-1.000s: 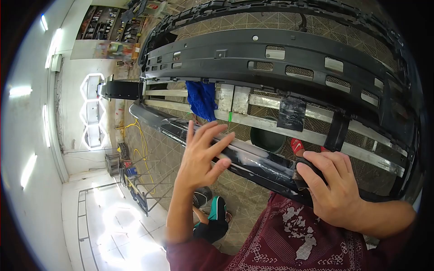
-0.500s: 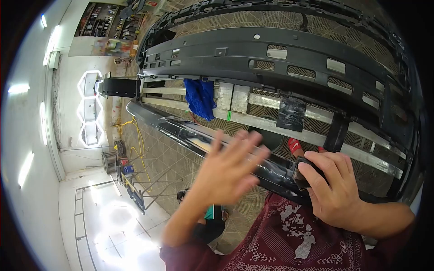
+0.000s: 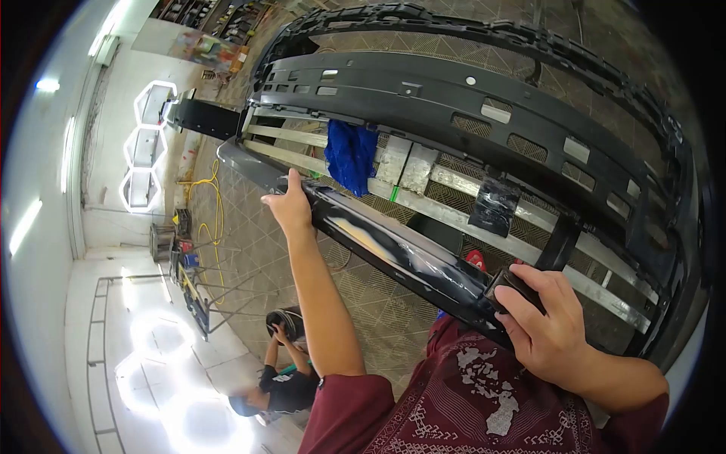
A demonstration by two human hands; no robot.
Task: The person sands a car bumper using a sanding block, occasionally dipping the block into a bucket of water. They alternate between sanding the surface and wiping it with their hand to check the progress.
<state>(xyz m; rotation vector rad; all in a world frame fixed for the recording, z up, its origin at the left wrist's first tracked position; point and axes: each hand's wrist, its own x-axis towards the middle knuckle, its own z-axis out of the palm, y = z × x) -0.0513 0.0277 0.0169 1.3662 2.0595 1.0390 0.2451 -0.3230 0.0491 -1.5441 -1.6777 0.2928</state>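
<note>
A long glossy black car part [image 3: 378, 240] with a sanded, tan-and-grey patch lies across metal rails. My left hand [image 3: 291, 204] rests on its far left part, thumb raised and fingers spread over the surface, partly hidden. Close to the part's right end, my right hand [image 3: 541, 318] grips a small dark block [image 3: 516, 289] against the surface. A blue cloth [image 3: 351, 155] hangs over the rails behind the part. To the right, a piece of black plastic film [image 3: 495, 206] is wrapped on a rail.
A large black bumper [image 3: 423, 94] lies beyond the rails. At the lower left a person [image 3: 291, 386] holds a dark round object [image 3: 283, 324]. A yellow hose [image 3: 218, 227] runs over the floor near folding stands [image 3: 198, 303].
My left hand has moved left along the black part, from its middle to the far portion. My right hand still holds the block. The view has shifted, and the other person shows more fully.
</note>
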